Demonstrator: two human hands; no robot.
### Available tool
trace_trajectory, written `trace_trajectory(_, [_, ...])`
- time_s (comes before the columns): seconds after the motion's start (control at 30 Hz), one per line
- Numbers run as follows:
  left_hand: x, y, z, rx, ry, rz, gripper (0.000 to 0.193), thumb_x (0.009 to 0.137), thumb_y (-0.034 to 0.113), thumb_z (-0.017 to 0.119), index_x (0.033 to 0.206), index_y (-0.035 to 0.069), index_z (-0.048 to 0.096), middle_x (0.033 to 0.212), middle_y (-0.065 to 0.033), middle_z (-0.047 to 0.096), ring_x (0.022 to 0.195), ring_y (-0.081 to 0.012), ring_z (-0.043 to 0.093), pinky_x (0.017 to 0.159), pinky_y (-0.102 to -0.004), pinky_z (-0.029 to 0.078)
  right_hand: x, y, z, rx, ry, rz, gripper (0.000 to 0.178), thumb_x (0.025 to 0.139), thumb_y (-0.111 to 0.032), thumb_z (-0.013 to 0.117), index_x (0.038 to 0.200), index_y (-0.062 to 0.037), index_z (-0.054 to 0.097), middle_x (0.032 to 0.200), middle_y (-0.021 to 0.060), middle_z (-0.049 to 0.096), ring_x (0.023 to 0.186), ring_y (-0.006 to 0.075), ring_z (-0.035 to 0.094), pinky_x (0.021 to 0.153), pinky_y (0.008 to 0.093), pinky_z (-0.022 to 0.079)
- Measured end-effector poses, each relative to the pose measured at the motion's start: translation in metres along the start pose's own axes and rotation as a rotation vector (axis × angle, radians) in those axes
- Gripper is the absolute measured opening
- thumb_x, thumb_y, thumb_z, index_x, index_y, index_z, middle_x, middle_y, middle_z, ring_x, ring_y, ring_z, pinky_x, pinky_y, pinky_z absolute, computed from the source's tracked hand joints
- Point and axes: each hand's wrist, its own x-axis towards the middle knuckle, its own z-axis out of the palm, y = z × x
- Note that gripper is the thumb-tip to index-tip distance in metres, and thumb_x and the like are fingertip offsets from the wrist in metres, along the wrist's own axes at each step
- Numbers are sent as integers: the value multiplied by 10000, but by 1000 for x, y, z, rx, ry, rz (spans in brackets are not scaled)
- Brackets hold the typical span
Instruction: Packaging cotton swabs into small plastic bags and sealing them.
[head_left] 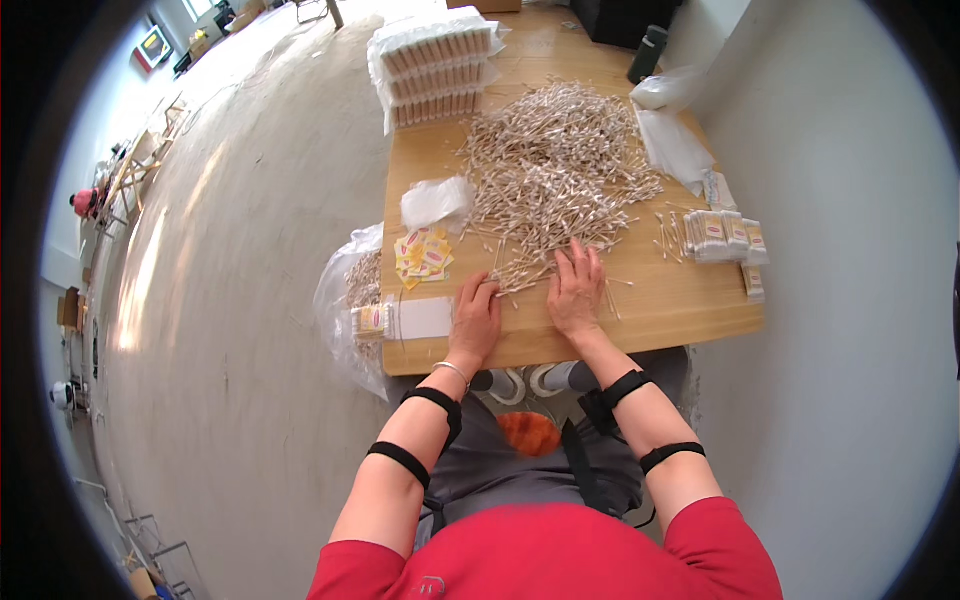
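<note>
A large heap of cotton swabs (560,150) covers the middle of the wooden table (690,315), its near edge spreading toward me. My right hand (576,295) lies palm down at that edge, fingers stretched out and touching loose swabs. To its left, my left hand (475,318) rests on the table with its fingers slightly bent, their tips beside a few swabs. Neither hand visibly grips anything. A white card or flat tray (426,318) lies against the left hand's outer side. Beyond it are scattered yellow and white labels (424,256).
Stacked packs of swabs (437,70) stand at the far left. Small filled packs (722,232) sit at the right edge, below clear bags (672,145). A plastic bag of swabs (350,290) hangs off the left side. A dark bottle (648,54) stands far right near the wall.
</note>
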Motion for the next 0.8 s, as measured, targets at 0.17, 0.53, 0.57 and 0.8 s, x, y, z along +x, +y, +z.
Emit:
trace_trajectory(0.17, [0,0,1,-23,8,1,163,809,33,597,972,29,600,1149,-162,545,1097,-363,500,940,-428,420,-13,-28,-2,165,-244,-291,438,864,-204,536,1289,-102,497,1403,81,409,1327,303,327,1104,489,197])
trace_trajectory(0.53, [0,5,-2,-26,47,-23,177,799,32,605,975,10,598,1167,-178,537,1124,-372,488,966,-431,409,-7,-9,-6,10,-10,-93,367,852,-205,564,1209,-117,564,1311,69,487,1262,281,391,1091,473,240])
trace_trajectory(0.57, [1,6,-2,-21,65,-18,179,797,33,609,973,8,598,1162,-181,538,1125,-371,488,968,-433,407,-7,-19,-5,97,-57,-179,357,837,-183,573,1186,-113,579,1291,62,501,1242,276,407,1073,461,272])
trace_trajectory(0.8, [-2,-6,6,-19,57,10,162,787,28,624,945,7,595,1093,-168,561,1090,-378,505,975,-439,396,-4,-5,14,232,-115,-180,239,783,-121,601,1014,-123,661,1143,36,581,1155,256,474,989,409,359])
